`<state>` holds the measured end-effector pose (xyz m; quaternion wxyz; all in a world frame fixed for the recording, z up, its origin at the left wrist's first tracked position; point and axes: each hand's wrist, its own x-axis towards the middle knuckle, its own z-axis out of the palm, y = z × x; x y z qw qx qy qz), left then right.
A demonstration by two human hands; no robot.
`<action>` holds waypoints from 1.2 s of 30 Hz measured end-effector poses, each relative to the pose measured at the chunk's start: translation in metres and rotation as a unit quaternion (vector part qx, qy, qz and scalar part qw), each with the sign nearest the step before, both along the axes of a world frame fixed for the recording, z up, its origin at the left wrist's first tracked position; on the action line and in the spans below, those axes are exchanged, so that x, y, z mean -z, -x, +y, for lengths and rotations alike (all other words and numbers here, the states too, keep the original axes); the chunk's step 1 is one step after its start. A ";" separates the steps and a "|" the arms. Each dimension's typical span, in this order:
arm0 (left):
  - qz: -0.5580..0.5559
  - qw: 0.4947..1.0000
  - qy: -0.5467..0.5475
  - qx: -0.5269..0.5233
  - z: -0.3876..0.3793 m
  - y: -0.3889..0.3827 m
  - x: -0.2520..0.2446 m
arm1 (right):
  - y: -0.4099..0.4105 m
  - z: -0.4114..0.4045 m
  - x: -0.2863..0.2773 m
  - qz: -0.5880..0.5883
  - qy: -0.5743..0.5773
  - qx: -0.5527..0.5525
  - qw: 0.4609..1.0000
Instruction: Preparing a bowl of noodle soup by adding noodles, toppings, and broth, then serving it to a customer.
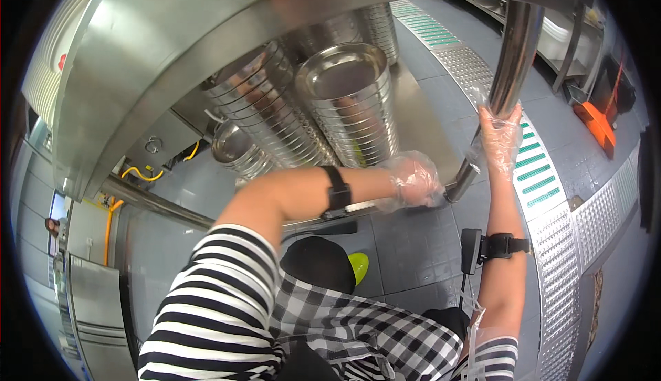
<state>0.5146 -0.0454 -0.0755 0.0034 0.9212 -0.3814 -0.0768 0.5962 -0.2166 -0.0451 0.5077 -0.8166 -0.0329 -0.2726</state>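
My right hand [500,136], in a clear plastic glove, grips a round stainless steel table leg [511,61], fingers and thumb on either side of it. My left hand [415,178], gloved the same way, is low at the front edge of the steel undershelf [421,107], close to the foot of that leg. Its fingers are blurred and hidden under loose plastic, so I cannot tell if it holds anything. On the undershelf, behind my left hand, rises a tall stack of round steel pans [356,102]. Another stack of pans [258,97] leans beside it.
The steel tabletop [155,35] overhangs the stacks. A metal drain grating [555,247] with green strips runs along the tiled floor [413,247] at right. An orange dustpan [596,125] lies beyond it. Yellow piping [108,226] and a hose are at left.
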 end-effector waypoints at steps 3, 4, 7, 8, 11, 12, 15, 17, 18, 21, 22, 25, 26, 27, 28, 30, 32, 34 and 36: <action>0.082 0.985 0.134 0.068 0.018 0.033 -0.043 | -0.008 -0.006 0.011 -0.011 0.006 0.005 1.000; 0.111 0.979 0.156 0.066 0.028 0.045 -0.046 | -0.009 -0.011 0.012 -0.032 0.001 0.008 0.999; 0.300 0.934 0.179 -0.077 0.081 0.076 -0.029 | 0.019 0.000 -0.010 -0.002 0.046 0.020 0.999; 0.299 0.921 0.197 -0.151 0.106 0.093 -0.024 | 0.033 0.012 -0.014 0.054 0.092 0.043 0.993; 0.330 0.849 0.283 -0.301 0.152 0.103 0.009 | 0.074 0.051 0.006 -0.237 0.068 0.035 0.968; 0.353 0.776 0.337 -0.399 0.172 0.105 0.025 | 0.102 0.085 -0.022 -0.035 0.049 -0.013 0.998; 0.371 0.593 0.488 -0.522 0.191 0.082 0.080 | 0.062 0.131 -0.049 0.119 0.089 -0.186 0.971; 0.387 0.553 0.513 -0.531 0.174 0.064 0.111 | 0.014 0.151 -0.062 0.170 -0.068 -0.285 0.941; 0.386 0.508 0.535 -0.554 0.171 0.058 0.124 | 0.005 0.151 -0.059 0.172 -0.064 -0.281 0.942; 0.387 0.399 0.615 -0.559 0.177 0.048 0.151 | -0.009 0.137 -0.057 0.274 0.079 -0.306 0.909; 0.389 0.400 0.616 -0.556 0.174 0.042 0.147 | -0.005 0.122 -0.058 0.289 0.169 -0.296 0.894; 0.416 0.290 0.646 -0.570 0.166 0.020 0.140 | 0.017 0.069 -0.054 0.420 -0.073 -0.278 0.861; 0.387 0.241 0.707 -0.540 0.170 0.016 0.141 | 0.027 0.055 -0.048 0.448 -0.209 -0.254 0.831; 0.369 0.191 0.761 -0.498 0.161 0.003 0.142 | 0.029 0.028 -0.034 0.434 -0.164 -0.245 0.852; 0.381 0.195 0.758 -0.492 0.150 -0.009 0.136 | 0.031 0.007 -0.024 0.420 -0.118 -0.235 0.869; 0.439 0.229 0.740 -0.455 0.133 -0.024 0.116 | 0.048 -0.024 -0.010 0.441 -0.139 -0.167 0.871; 0.470 0.228 0.704 -0.481 0.122 -0.030 0.093 | 0.071 -0.035 -0.003 0.472 -0.171 -0.107 0.858; 0.518 0.253 0.671 -0.466 0.119 -0.037 0.087 | 0.095 -0.043 -0.010 0.437 -0.258 -0.121 0.853; 0.511 0.277 0.673 -0.456 0.107 -0.040 0.094 | 0.116 -0.056 -0.023 0.469 -0.208 -0.071 0.855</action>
